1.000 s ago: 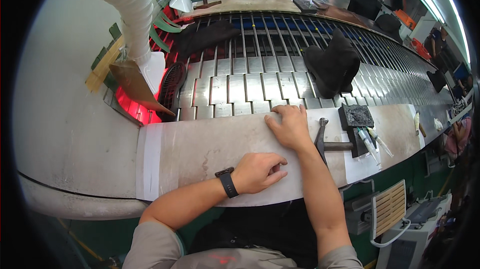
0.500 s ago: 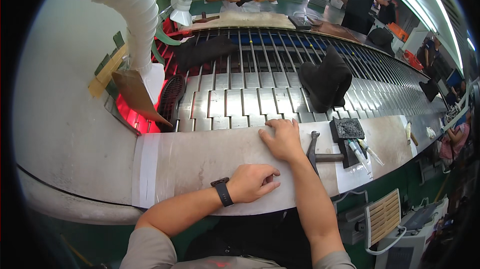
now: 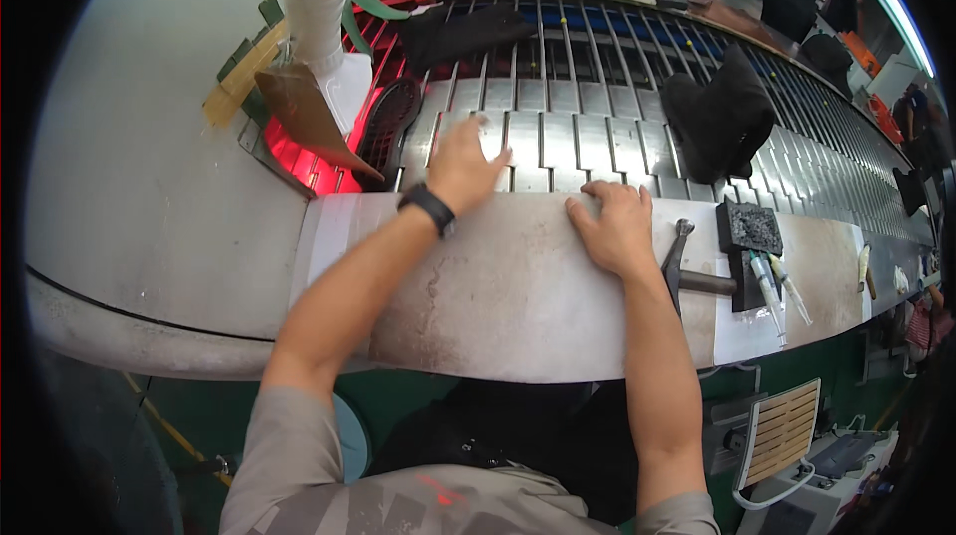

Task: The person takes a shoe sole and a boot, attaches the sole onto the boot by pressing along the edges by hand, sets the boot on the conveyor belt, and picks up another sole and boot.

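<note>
My left hand (image 3: 465, 170), with a dark watch on its wrist, reaches over the near edge of the metal slat conveyor (image 3: 563, 141). It is slightly blurred, its fingers and thumb stretched apart with nothing in them. Close to its left a black shoe sole (image 3: 389, 117) leans at the conveyor's red-lit opening. My right hand (image 3: 619, 226) rests on the pale worktop (image 3: 518, 286) by the conveyor, thumb and fingers spread, holding nothing. Right of it lies a hammer (image 3: 705, 282). Beyond, a black ankle boot (image 3: 722, 122) stands on the slats.
Another black boot (image 3: 463, 35) lies on the rods farther back. Beside the hammer are a black block (image 3: 749, 228) and several syringes (image 3: 767, 294). A white flexible duct (image 3: 317, 7) hangs at the left above a brown flap (image 3: 311, 122). Other people stand across the conveyor.
My left hand has moved forward and left from the worktop to above the conveyor, its fingers spreading. My right hand stays on the worktop. The view has tilted down and shifted left.
</note>
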A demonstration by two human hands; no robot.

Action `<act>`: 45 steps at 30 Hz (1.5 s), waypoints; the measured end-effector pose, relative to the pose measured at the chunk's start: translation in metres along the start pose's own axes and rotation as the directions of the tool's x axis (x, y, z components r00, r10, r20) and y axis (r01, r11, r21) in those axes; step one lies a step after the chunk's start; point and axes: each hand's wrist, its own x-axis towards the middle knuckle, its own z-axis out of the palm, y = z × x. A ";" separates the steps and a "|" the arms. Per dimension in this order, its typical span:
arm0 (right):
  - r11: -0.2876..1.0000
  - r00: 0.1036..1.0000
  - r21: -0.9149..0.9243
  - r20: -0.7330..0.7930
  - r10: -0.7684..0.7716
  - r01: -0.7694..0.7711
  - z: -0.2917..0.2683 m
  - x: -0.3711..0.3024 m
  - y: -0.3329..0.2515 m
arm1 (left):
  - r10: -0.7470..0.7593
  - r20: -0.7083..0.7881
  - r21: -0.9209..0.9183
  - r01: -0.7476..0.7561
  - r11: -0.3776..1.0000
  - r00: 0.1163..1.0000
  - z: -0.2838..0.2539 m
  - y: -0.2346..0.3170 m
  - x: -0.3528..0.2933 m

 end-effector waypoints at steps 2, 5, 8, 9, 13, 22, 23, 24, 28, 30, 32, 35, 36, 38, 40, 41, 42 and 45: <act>0.999 1.000 0.032 0.011 0.005 -0.005 0.005 -0.001 -0.001 | -0.335 -0.005 0.301 0.321 0.898 0.942 -0.012 -0.040 0.043; 0.999 1.000 0.043 0.011 0.013 -0.013 0.010 0.001 -0.006 | -0.720 -0.153 0.447 0.697 0.560 0.677 -0.020 -0.101 0.068; 0.998 0.999 0.036 0.023 0.043 -0.044 0.005 -0.003 0.002 | -0.786 -0.133 0.534 0.712 0.456 0.604 -0.002 -0.100 0.059; 0.998 0.999 0.055 0.021 0.032 -0.033 0.005 -0.001 -0.005 | -0.783 -0.154 0.539 0.715 0.445 0.603 -0.011 -0.122 0.064; 0.997 0.999 0.066 0.012 0.039 -0.040 0.006 -0.007 -0.001 | -0.655 0.103 0.397 0.573 0.717 0.749 -0.023 -0.092 0.077; 0.823 0.950 0.566 -0.283 0.131 0.055 0.014 -0.004 -0.013 | -0.078 0.541 -0.390 0.332 0.859 0.837 -0.097 0.073 -0.101; 0.830 0.968 0.556 -0.187 0.167 -0.036 0.010 -0.005 -0.016 | -0.136 0.600 -0.392 0.438 0.809 0.788 -0.106 0.078 -0.122; 0.835 0.975 0.537 -0.092 0.204 -0.124 0.008 -0.004 -0.019 | -0.134 0.570 -0.347 0.386 0.855 0.810 -0.115 0.087 -0.137; 0.873 0.968 0.488 -0.219 0.121 0.001 0.023 -0.006 -0.016 | 0.052 0.420 -0.440 0.153 0.885 0.906 -0.127 0.098 -0.161; 0.830 0.972 0.558 -0.187 0.146 -0.018 0.021 -0.004 -0.015 | 0.262 0.350 -0.649 0.030 0.760 0.899 -0.142 0.135 -0.174; 0.836 0.972 0.548 -0.200 0.121 0.009 0.020 -0.004 -0.009 | 0.655 0.143 -0.888 -0.196 0.417 0.742 -0.131 0.164 -0.179; 0.820 0.972 0.569 -0.156 0.177 -0.058 0.012 -0.008 -0.005 | 0.648 -0.207 -0.952 -0.303 0.039 0.733 -0.124 0.215 -0.182; 0.823 0.973 0.565 -0.150 0.177 -0.063 0.016 -0.007 -0.006 | 0.549 -0.345 -0.929 -0.360 -0.086 0.761 -0.120 0.228 -0.189; 0.792 0.977 0.609 -0.149 0.151 -0.029 0.021 -0.004 -0.010 | 0.492 -0.344 -0.937 -0.329 -0.120 0.800 -0.120 0.233 -0.197; 0.801 0.979 0.598 -0.157 0.129 -0.010 0.022 -0.003 -0.016 | 0.436 -0.340 -0.940 -0.298 -0.164 0.833 -0.122 0.225 -0.193; 0.812 0.978 0.582 -0.151 0.144 -0.030 0.019 -0.004 -0.012 | 0.609 -0.108 -0.994 -0.095 -0.054 0.786 -0.130 0.207 -0.182; 0.822 0.978 0.568 -0.141 0.157 -0.050 0.017 -0.007 -0.011 | 0.732 0.130 -0.992 0.088 0.095 0.669 -0.137 0.192 -0.173; 0.825 0.977 0.561 -0.134 0.168 -0.065 0.015 -0.006 -0.011 | 0.726 0.066 -0.793 -0.405 0.455 0.685 -0.124 0.160 -0.172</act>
